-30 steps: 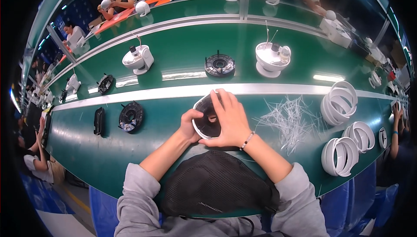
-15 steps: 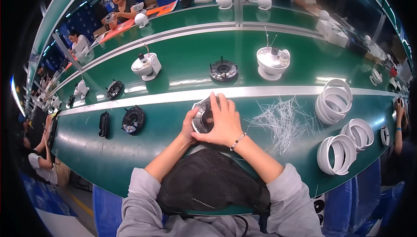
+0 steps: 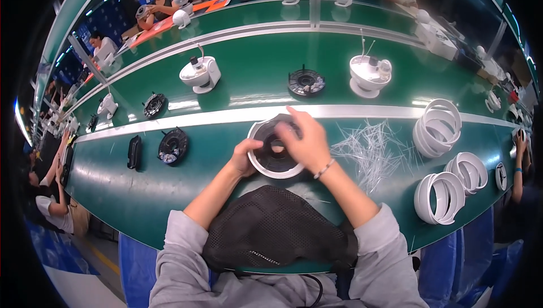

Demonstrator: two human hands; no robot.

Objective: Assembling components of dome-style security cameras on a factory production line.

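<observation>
My left hand (image 3: 244, 156) grips the left rim of a round white plastic housing (image 3: 254, 168), thumb over the edge. A black slotted disc (image 3: 266, 154) sits inside the housing, its inner face tilted up toward me. My right hand (image 3: 308, 141) is over the housing's right side. Its fingers, smeared by motion, reach over the rim and the middle of the disc, so their grip is unclear. A black mesh bag or cloth (image 3: 277, 226) lies just below the housing, between my forearms.
To the right lie loose clear thin strips (image 3: 370, 152) and several white rings (image 3: 438, 198). Black round parts (image 3: 172, 146) and a black elongated part (image 3: 134, 152) rest at left. Beyond the metal rail (image 3: 226, 117), white units (image 3: 199, 75) and black discs (image 3: 306, 81) stand on a green surface. Co-workers sit around.
The housing has turned from standing on edge to showing its open inner face. My right hand has shifted right and its fingers are moving. The far units and discs have slid right.
</observation>
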